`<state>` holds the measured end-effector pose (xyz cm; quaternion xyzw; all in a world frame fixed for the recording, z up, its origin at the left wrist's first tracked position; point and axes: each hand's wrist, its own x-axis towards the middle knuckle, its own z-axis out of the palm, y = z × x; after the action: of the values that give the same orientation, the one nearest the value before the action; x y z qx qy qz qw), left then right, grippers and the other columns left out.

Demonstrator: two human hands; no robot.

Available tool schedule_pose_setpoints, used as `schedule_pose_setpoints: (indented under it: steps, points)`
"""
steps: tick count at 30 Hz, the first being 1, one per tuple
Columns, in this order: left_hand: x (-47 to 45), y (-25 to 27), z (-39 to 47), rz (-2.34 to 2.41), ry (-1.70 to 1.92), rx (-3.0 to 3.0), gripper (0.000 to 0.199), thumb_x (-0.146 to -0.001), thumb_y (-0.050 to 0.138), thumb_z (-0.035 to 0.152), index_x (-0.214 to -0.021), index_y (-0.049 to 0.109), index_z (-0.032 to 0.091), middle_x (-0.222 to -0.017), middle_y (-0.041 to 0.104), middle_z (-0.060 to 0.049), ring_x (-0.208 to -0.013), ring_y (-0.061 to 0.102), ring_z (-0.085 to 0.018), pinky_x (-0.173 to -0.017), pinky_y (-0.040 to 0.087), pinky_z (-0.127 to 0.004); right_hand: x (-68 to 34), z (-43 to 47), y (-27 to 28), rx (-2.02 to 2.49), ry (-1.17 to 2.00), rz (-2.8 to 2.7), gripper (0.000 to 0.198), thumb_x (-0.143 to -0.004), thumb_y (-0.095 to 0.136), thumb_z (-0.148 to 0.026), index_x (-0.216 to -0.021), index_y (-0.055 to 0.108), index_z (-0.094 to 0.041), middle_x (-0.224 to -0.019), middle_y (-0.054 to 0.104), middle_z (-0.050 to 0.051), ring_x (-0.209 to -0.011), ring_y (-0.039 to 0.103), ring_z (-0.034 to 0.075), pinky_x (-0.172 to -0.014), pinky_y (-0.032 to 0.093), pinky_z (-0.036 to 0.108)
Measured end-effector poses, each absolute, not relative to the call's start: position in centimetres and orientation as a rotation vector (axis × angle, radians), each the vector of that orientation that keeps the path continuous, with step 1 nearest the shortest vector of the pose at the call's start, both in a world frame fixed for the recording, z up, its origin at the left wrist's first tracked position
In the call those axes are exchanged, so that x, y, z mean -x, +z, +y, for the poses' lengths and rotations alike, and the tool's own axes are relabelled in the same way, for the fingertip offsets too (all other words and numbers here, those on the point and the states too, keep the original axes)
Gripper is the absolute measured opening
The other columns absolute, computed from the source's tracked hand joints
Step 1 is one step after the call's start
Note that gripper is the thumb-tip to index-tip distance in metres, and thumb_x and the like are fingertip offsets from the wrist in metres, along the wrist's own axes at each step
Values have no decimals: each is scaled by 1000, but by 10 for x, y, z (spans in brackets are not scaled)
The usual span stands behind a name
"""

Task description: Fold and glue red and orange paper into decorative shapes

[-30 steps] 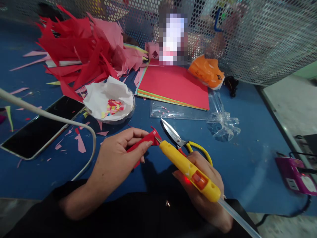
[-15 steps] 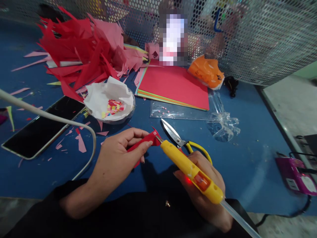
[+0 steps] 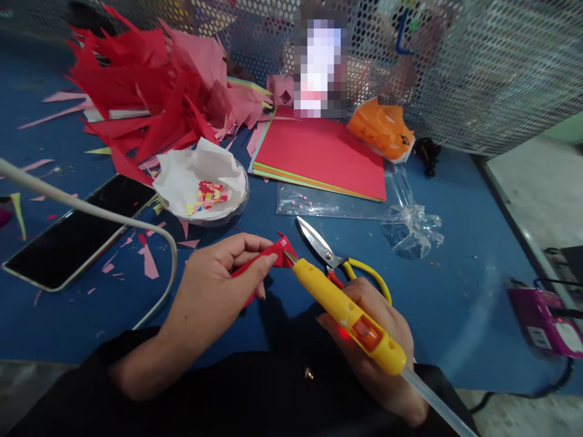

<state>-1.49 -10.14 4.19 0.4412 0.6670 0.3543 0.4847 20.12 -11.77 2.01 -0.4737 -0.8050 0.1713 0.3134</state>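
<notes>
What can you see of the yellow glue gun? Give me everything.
The yellow glue gun is slim, straight and plastic-looking, with small round recesses, a whitish smudge and an orange-red switch. A pointed metal tip fronts it; a translucent stick runs from its rear. A red glow shows beside it. Gripped in the right hand, it slants tip-forward and leftward, the tip at the red paper; whether they touch is unclear.
</notes>
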Motion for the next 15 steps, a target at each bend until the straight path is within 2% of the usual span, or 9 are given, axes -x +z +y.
schedule_pose_setpoints:
  steps: [15]
  points:
    - [16,41,-102,1639,860,-1091,28,-82,68,46,-93,72,20,-49,63,4,-39,48,-10,-37,37,-17,-197,-117,22,1264,440,-2092,31,-98,58,-45,-77,53,-22,-63,52,-6,-47,52,9,-42,40,21]
